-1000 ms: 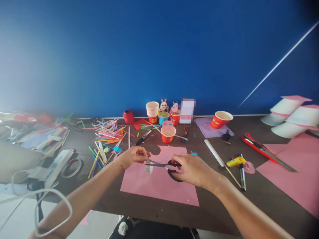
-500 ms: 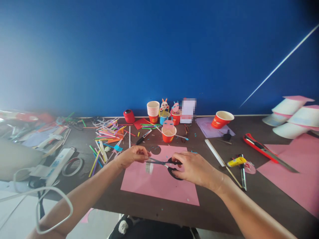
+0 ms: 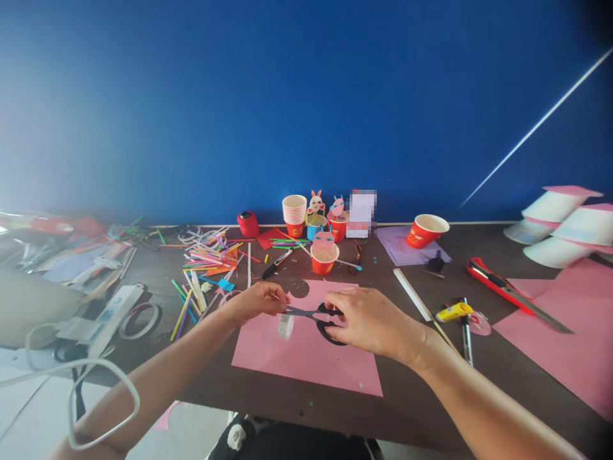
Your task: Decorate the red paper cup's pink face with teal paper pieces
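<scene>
My left hand (image 3: 264,301) is closed in a pinch above the pink paper sheet (image 3: 306,364). Just below its fingertips a roll of patterned tape (image 3: 286,326) seems to hang; the strip between is too fine to see clearly. My right hand (image 3: 366,322) has its thumb and fingers in the black handles of a pair of scissors (image 3: 311,313). The scissors point left, and their blade tips reach my left fingertips at the top of the roll. A round hole (image 3: 299,289) is cut near the sheet's far edge.
Behind the sheet stand a red paper cup with a pink figure (image 3: 324,259) and a cup stack (image 3: 294,214). Loose straws (image 3: 213,255) and a power strip (image 3: 115,316) lie left. On the right are a red cup (image 3: 426,231), a yellow tube (image 3: 454,312) and a red utility knife (image 3: 502,287).
The scissors and my right hand have shifted slightly left, and the blades look closer together. The tape roll has dropped and swung a little left. My left hand has hardly moved.
</scene>
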`<state>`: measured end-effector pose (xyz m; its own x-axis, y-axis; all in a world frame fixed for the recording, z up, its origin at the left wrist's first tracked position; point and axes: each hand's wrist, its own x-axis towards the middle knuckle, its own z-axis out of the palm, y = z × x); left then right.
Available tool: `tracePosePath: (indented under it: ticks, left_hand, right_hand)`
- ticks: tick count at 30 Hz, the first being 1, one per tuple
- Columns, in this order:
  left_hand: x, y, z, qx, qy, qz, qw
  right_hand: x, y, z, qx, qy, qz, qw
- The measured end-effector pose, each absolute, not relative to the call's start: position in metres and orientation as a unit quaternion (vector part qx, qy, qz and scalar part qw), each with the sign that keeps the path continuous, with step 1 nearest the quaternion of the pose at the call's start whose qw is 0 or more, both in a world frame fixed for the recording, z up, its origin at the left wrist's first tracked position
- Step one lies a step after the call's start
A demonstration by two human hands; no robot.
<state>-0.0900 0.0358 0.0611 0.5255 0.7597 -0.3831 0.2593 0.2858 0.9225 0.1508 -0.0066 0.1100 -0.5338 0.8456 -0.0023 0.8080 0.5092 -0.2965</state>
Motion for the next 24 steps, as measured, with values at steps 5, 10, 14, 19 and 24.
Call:
tracePosePath:
  ticks: [5,10,14,19,24]
  left_hand:
    - [-0.0908,0.0347,0.0581,0.566,0.446,0.186,0.668]
    - [-0.0906,0.0329,0.0597,0.566,0.447,0.187,0.667]
    - [-0.0903,0.0312,0.0619,0.562,0.450,0.185,0.669]
    - [-0.0896,0.0288,0.0647,0.560,0.455,0.185,0.667]
    - [-0.0900,0.0272,0.0650,0.549,0.457,0.188,0.675]
  right_hand:
    - [0.1470,-0.0062,0.1145,-0.469,-0.873,0.122,0.056]
    - [0.1458,-0.0064,0.1152,-0.469,-0.872,0.126,0.053]
    - [0.1456,-0.0068,0.1146,-0.466,-0.875,0.124,0.047]
    - [0.1463,-0.0071,0.1116,-0.465,-0.876,0.119,0.046]
    - [0.1445,-0.0088,0.1089,-0.470,-0.875,0.108,0.044]
